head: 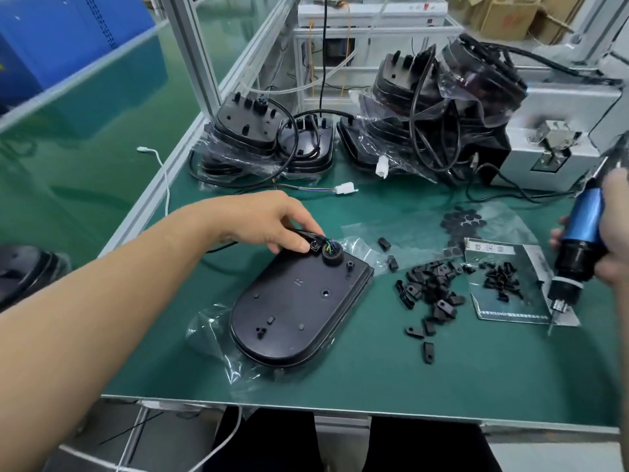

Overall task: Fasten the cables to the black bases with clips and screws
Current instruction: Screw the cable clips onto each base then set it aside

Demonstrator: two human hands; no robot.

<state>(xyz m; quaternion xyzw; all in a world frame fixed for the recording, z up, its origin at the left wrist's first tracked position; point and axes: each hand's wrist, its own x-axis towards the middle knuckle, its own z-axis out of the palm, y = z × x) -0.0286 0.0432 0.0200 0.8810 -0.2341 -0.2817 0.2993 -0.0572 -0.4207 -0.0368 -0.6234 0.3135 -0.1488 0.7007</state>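
The left hand (pixel 269 223) is pinching a black clip (pixel 313 247) onto the cable (pixel 221 247) at the far corner of the black base (pixel 299 311) lying on the table (pixel 476 369). The right hand (pixel 616 233) is gripping an electric screwdriver (pixel 582 233), bit down, well apart to the clip's right.

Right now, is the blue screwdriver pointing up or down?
Down, tilted: the right hand grips the screwdriver with its bit at the bottom end.
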